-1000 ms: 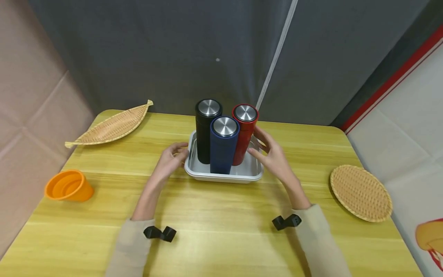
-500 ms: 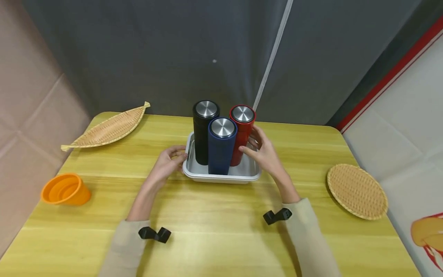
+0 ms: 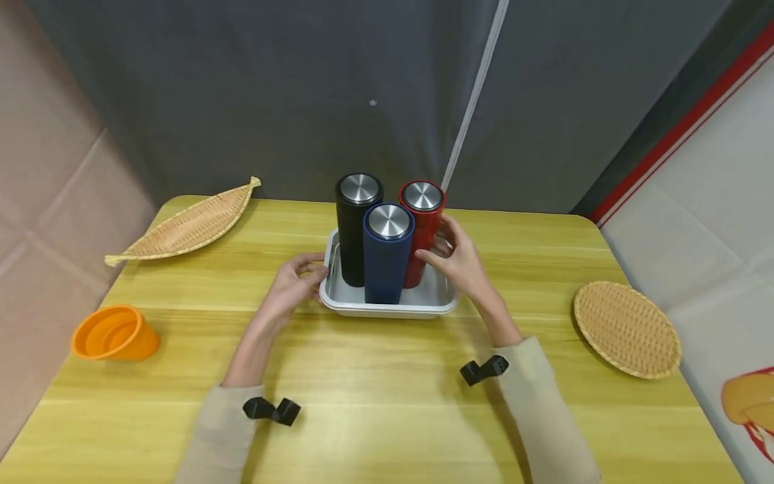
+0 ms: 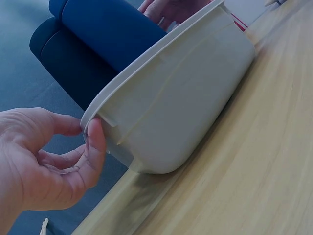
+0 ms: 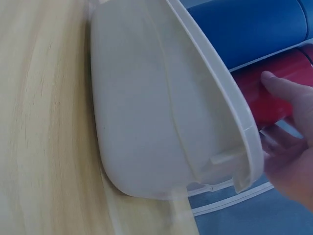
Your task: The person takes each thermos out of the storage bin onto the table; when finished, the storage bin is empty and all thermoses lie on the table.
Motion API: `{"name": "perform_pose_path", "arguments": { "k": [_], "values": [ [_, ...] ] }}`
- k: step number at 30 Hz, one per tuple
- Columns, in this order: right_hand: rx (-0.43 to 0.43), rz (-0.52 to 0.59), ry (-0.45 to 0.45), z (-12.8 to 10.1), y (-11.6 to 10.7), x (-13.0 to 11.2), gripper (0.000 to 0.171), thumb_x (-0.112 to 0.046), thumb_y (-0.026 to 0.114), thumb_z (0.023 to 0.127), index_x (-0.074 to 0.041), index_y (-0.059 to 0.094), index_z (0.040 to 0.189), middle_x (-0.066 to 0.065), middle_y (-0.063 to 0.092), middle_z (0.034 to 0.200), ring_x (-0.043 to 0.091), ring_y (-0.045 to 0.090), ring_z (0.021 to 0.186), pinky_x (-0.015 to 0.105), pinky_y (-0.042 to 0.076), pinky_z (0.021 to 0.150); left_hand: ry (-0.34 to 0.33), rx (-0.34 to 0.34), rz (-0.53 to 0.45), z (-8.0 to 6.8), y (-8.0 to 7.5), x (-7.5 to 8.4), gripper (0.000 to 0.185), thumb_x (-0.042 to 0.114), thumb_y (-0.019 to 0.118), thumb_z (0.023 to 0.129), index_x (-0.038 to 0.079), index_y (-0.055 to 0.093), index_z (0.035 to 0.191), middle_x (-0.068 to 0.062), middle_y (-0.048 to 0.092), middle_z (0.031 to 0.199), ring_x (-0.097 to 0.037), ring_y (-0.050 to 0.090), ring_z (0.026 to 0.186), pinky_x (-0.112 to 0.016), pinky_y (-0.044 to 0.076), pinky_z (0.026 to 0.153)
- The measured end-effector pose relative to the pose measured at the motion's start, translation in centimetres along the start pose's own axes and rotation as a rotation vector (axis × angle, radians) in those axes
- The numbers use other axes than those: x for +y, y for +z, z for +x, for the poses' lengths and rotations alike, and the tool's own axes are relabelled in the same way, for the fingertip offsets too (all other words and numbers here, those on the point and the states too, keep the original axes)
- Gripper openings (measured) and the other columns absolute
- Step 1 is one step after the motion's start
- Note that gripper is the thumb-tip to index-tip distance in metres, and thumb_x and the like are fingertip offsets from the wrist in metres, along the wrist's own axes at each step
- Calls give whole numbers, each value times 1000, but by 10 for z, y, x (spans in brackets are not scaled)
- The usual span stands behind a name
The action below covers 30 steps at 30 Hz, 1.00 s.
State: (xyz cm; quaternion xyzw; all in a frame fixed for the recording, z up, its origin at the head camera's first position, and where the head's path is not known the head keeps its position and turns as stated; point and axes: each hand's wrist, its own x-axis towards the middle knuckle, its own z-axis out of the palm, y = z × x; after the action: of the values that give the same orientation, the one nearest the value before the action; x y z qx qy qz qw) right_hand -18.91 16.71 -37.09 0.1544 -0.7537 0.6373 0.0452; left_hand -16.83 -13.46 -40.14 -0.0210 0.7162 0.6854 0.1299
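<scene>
A white tray (image 3: pixel 387 308) stands mid-table and holds three upright flasks with steel caps: black (image 3: pixel 355 232), blue (image 3: pixel 385 259) and red (image 3: pixel 420 225). My left hand (image 3: pixel 311 269) is at the tray's left rim. In the left wrist view the left hand (image 4: pixel 88 132) pinches the tray (image 4: pixel 181 103) at its rim corner, thumb against the wall. My right hand (image 3: pixel 435 249) grips the red flask, thumb in front and fingers behind. In the right wrist view the thumb (image 5: pixel 281 87) lies on the red flask (image 5: pixel 254 98) above the tray's rim (image 5: pixel 230 103).
An orange cup (image 3: pixel 115 333) sits at the left edge and a boat-shaped woven basket (image 3: pixel 184 225) at the back left. A round woven mat (image 3: pixel 625 328) lies at the right. A dark curtain hangs just behind the wooden table (image 3: pixel 375 376).
My right hand moved in from beside the tray and closed round the red flask. My left hand stayed at the tray's left rim.
</scene>
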Motion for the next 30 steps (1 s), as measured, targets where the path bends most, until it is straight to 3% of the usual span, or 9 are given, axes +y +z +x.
{"name": "perform_pose_path", "arguments": {
  "k": [6, 17, 24, 30],
  "values": [
    [-4, 18, -32, 3, -1, 5, 73, 14, 73, 76, 4, 38, 140, 23, 51, 134, 33, 56, 116, 34, 49, 98, -12, -8, -8, -1, -1, 0, 43, 7, 55, 97, -5, 44, 137, -27, 54, 123, -18, 62, 81, -27, 57, 66],
    [17, 13, -30, 9, -4, 6, 72, 17, 72, 75, 7, 38, 138, 22, 52, 130, 13, 58, 106, 25, 52, 90, -34, -10, -36, 1, -2, 0, 44, 8, 55, 98, -4, 43, 139, -26, 53, 127, -24, 63, 92, -28, 57, 71],
    [16, -18, -34, 3, -2, -20, 69, 16, 70, 76, 11, 37, 136, 26, 51, 129, 9, 56, 104, 24, 52, 89, -45, -14, -56, 1, -2, 1, 45, 8, 55, 98, -3, 43, 139, -27, 52, 126, -22, 63, 90, -26, 57, 70],
    [43, -23, -60, 2, -1, -25, 68, 15, 70, 76, 13, 36, 135, 29, 50, 129, 9, 55, 104, 22, 52, 86, -46, -24, -63, 0, -2, 1, 45, 8, 55, 98, -4, 42, 139, -27, 52, 127, -23, 63, 92, -28, 57, 72]
  ]
}}
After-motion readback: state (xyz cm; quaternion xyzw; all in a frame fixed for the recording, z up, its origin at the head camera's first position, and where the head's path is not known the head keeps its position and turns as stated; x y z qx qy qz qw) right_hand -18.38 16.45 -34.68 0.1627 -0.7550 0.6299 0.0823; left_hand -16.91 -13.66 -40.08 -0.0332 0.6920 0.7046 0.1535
